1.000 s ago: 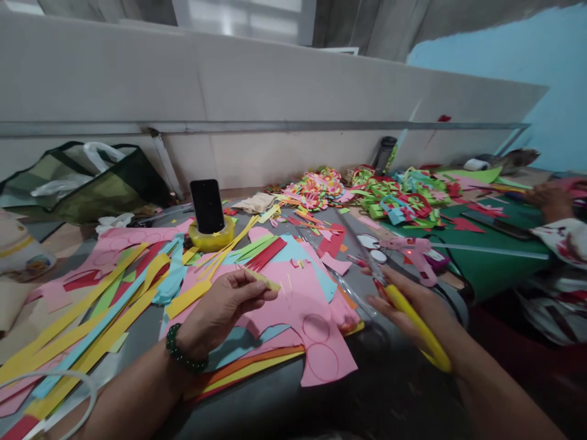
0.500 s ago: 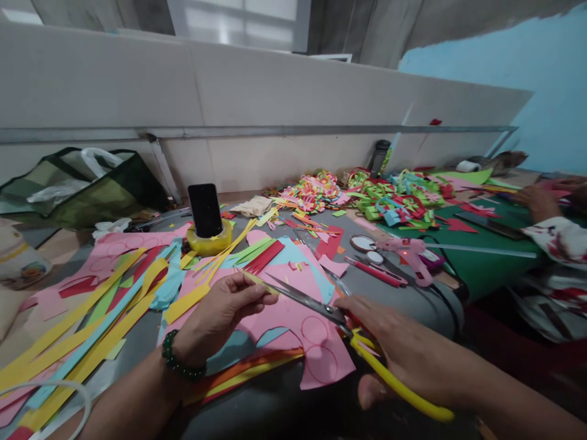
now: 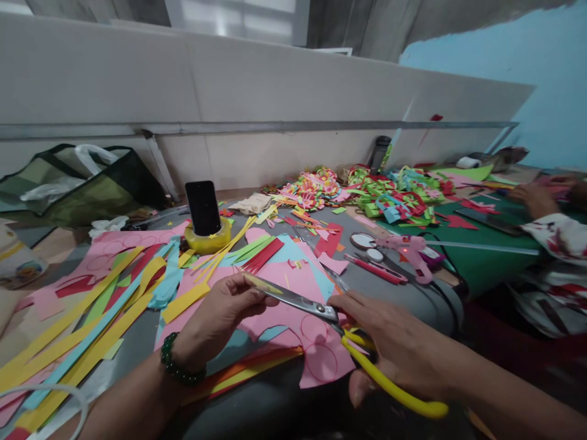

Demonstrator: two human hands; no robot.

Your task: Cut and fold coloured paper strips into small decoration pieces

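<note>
My left hand (image 3: pixel 229 308), with a dark green bead bracelet (image 3: pixel 177 360) at its wrist, pinches a small yellow paper piece (image 3: pixel 257 283). Scissors with yellow handles (image 3: pixel 394 388) are in my right hand (image 3: pixel 389 333); their blades (image 3: pixel 298 299) look closed and their tips lie against the yellow piece by my left fingertips. Beneath both hands lies a pink sheet (image 3: pixel 275 278) with circles drawn on it. Orange and yellow strips (image 3: pixel 257 370) stick out under its near edge.
A phone (image 3: pixel 202 208) stands in a yellow tape roll (image 3: pixel 213 239). Colored strips (image 3: pixel 92 330) spread at left. A pink glue gun (image 3: pixel 415 253), red pen (image 3: pixel 373 269) and paper pile (image 3: pixel 316 186) lie beyond. Another person's hand (image 3: pixel 534 198) is at far right.
The scissor blades, apart before, have closed onto the yellow piece. My right hand has shifted slightly left and the yellow handle has swung a little; my left hand is almost still.
</note>
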